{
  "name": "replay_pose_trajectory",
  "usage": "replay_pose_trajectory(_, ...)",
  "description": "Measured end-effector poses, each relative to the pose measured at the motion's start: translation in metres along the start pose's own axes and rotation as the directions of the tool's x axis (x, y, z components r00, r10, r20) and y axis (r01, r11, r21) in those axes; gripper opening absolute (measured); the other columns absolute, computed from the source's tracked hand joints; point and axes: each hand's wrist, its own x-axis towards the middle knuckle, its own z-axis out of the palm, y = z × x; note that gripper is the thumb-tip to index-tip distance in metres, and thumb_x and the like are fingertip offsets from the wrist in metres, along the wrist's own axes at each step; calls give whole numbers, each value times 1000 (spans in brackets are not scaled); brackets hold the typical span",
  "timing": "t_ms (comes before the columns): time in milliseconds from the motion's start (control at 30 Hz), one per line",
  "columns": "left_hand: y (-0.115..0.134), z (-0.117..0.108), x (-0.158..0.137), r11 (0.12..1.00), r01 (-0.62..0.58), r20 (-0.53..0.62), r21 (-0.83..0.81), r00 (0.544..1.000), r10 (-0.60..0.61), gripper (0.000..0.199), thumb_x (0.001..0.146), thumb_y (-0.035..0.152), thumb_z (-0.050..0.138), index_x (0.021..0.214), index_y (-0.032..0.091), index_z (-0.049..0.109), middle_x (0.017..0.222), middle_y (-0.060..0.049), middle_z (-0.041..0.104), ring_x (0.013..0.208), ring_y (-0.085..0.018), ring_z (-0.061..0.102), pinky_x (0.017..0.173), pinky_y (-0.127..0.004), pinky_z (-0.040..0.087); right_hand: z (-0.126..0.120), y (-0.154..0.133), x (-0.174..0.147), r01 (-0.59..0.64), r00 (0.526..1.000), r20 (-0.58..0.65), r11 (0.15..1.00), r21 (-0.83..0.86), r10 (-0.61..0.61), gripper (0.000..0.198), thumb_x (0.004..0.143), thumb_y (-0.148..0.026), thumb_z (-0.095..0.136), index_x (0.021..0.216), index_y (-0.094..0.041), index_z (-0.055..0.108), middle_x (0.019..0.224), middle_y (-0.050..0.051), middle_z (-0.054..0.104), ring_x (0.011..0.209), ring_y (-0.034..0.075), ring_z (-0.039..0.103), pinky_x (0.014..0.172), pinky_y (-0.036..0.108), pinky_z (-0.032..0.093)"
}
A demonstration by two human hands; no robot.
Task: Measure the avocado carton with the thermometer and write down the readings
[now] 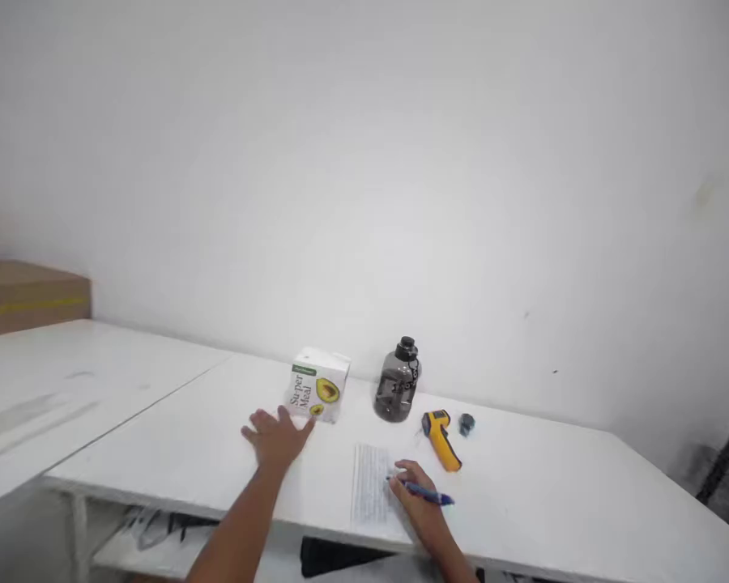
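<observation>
My right hand (418,500) is closed around a blue pen (430,493), its tip over the right side of a sheet of paper (370,486) covered in fine lines of print or writing, too small to read. My left hand (278,439) lies with spread fingers on the white table, just in front of a white "Super Meal" box (316,386) with avocado pictures. Its fingertips come up to the box's lower edge; whether they touch it I cannot tell.
Behind the paper stands a dark see-through bottle (397,380). To its right lie a yellow and black infrared thermometer (442,441) and a small dark round object (466,423). A cardboard box (33,295) sits far left. A wall backs the table (540,502); a shelf (139,551) runs underneath.
</observation>
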Motion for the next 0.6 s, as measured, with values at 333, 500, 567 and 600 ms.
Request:
replay_pose_trajectory(333,-1,-6,3,992,-19,50,-123,998,26,99,89,72,42,154,-2,41,162,-45,24,155,-56,20,118,-75,0,-3,-9,-5,-2,1000,-21,1000,-22,2,57,83,-73,61,99,-20,75,87,7,76,64,23,65,65,37,55)
replay_pose_trajectory(500,-1,-25,-9,986,-22,82,-168,996,36,99,92,73,37,156,-3,38,163,-45,18,157,-55,14,120,-73,2,-12,-21,-13,78,961,-250,985,-151,-114,48,87,-63,55,96,-19,73,93,10,76,89,28,69,86,39,55)
replay_pose_trajectory(567,2,-28,-10,988,-17,100,-154,994,33,99,93,73,35,158,-2,35,165,-44,17,158,-53,11,122,-69,4,-14,-16,-9,35,953,-290,983,-182,-88,55,82,-56,57,116,-14,69,100,13,76,88,28,69,87,41,55)
replay_pose_trajectory(600,3,-28,-11,988,-23,113,-150,993,40,100,92,74,36,158,-2,34,165,-43,16,159,-53,10,123,-68,4,-15,-12,-6,-34,952,-306,981,-192,-27,58,81,-52,55,122,-12,67,97,12,76,83,27,68,84,42,55)
